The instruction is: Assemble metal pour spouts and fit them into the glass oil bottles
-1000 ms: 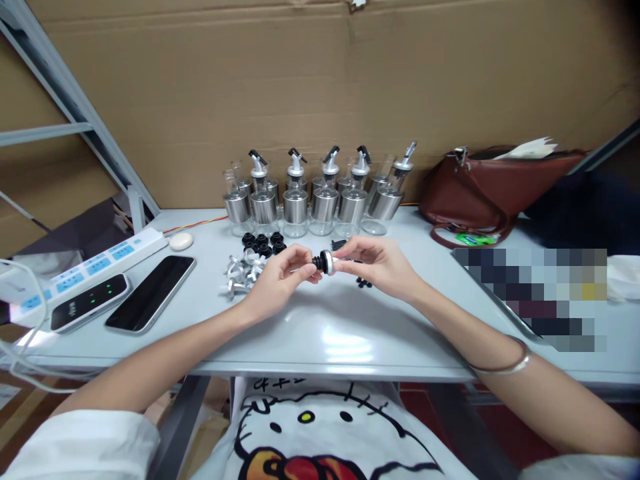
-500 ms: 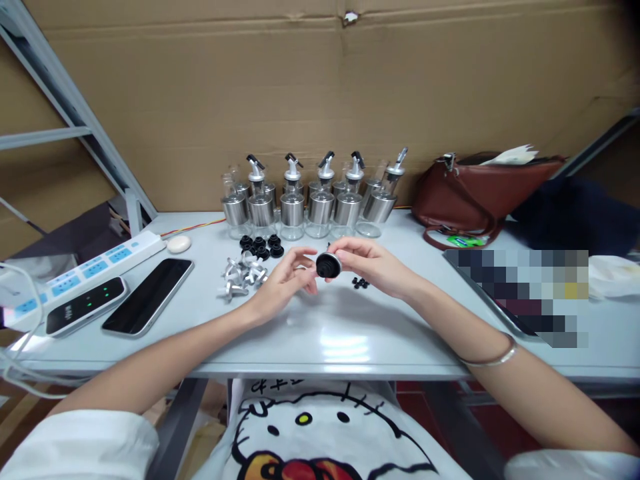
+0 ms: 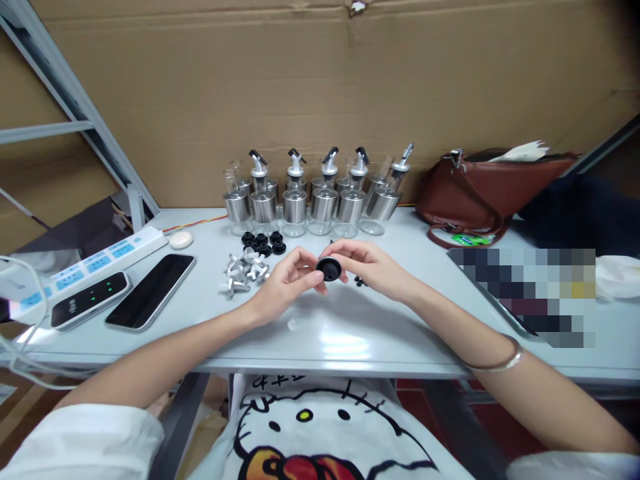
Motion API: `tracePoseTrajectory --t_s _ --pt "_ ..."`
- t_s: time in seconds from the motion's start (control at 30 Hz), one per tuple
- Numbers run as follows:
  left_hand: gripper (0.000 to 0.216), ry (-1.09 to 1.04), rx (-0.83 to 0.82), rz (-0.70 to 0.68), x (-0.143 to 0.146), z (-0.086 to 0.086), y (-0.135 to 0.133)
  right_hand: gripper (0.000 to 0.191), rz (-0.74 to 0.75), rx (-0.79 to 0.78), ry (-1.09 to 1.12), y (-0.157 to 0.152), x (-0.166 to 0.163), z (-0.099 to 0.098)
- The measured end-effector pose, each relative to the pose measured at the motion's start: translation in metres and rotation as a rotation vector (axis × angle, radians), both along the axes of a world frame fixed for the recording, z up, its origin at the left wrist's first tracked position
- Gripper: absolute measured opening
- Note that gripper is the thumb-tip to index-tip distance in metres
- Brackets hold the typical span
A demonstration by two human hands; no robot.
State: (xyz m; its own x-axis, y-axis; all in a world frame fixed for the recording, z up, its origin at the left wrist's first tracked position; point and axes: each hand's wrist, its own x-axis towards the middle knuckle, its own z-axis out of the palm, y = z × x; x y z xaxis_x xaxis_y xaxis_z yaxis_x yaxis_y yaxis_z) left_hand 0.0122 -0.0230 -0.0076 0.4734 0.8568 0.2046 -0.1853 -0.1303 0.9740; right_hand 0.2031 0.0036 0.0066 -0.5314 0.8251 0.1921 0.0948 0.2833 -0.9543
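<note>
Between my two hands, above the table's middle, is a bottle pour spout (image 3: pixel 329 269), its round black stopper end turned toward me. My right hand (image 3: pixel 363 265) pinches it from the right and behind. From the left, my left hand (image 3: pixel 290 283) presses its thumb on the rim, fingers curled behind. Several silver spout parts (image 3: pixel 243 272) lie in a pile left of my left hand. Several black rubber stoppers (image 3: pixel 263 244) sit just behind them. Small black pieces (image 3: pixel 359 281) are partly hidden beneath my right hand.
Glass-and-steel bottles (image 3: pixel 295 208) stand in rows at the back, several fitted with spouts. On the left are a phone (image 3: pixel 150 292), a green-lit device (image 3: pixel 90 301) and a power strip (image 3: pixel 100 260). To the right are a brown bag (image 3: pixel 490 190) and a blurred-out flat item (image 3: pixel 525 293).
The pour spout's black end has tilted, and its hollow face shows more now. My left thumb has come onto its rim. The view has shifted slightly.
</note>
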Motion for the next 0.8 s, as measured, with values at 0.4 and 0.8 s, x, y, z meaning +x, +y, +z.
tracePoseTrajectory --t_s 0.4,0.8 --pt "0.033 -0.028 -0.114 0.062 0.002 -0.005 0.005 0.031 0.061 -0.093 0.018 -0.005 -0.004 -0.002" --pt "0.032 -0.011 -0.097 0.030 -0.002 -0.011 0.008 0.027 -0.003 0.196 -0.209 -0.006 -0.006 -0.006"
